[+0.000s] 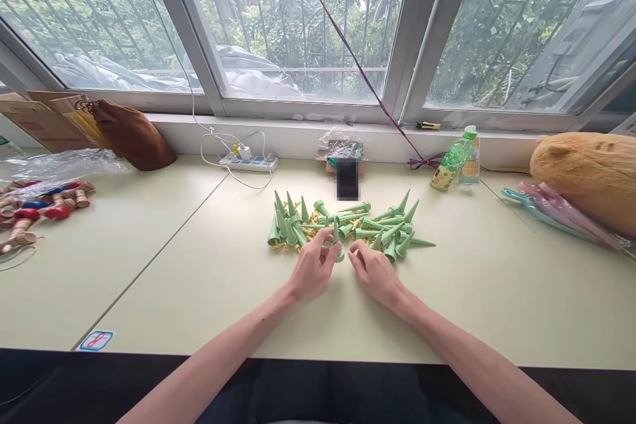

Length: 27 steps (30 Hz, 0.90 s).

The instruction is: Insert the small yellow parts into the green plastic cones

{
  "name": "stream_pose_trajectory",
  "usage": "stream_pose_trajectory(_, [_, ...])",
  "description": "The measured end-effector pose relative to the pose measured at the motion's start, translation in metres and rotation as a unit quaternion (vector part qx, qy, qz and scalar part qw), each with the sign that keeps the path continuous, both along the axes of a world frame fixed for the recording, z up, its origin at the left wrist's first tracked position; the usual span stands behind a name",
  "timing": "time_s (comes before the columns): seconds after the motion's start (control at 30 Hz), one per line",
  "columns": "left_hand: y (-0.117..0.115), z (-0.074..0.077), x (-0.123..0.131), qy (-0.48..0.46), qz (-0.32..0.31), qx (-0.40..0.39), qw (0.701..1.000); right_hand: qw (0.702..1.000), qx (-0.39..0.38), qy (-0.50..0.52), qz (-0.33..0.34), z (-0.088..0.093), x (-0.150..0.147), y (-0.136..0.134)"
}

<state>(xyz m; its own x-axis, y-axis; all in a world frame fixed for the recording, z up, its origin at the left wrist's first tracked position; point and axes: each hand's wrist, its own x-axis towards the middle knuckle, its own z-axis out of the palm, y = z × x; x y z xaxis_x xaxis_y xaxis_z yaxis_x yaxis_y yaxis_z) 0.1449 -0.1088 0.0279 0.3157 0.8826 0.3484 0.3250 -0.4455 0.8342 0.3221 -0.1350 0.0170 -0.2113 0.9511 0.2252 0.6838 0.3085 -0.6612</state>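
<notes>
My left hand (314, 268) is closed on a green plastic watering spike (336, 233), which stands point up between thumb and fingers. Just to its right, my right hand (376, 271) has its thumb and fingers drawn together in a pinch. Whatever lies in that pinch, if anything, is too small to make out. Beyond both hands spreads a heap of green spikes (392, 232), some upright and some on their sides. Small yellow pieces (279, 247) are mixed in among them.
Along the window side stand a power strip (248, 162), a small box with clear wrap (342, 146) and a green bottle (453, 159). Wooden toys (44, 209) and a brown bag (134, 136) lie left. A plush cushion (586, 179) sits right.
</notes>
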Motion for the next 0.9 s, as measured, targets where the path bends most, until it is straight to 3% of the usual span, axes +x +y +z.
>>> stream_pose_trajectory(0.37, [0.0008,-0.0029,0.0005,0.010,-0.006,0.007,1.000,0.982,0.013,0.188,0.004,0.0093,-0.0026,-0.0055])
stream_pose_trajectory(0.9, [-0.0011,-0.0002,0.0012,0.018,0.000,0.018,1.000,0.964,0.041,0.261,0.008,0.0069,-0.0030,-0.0075])
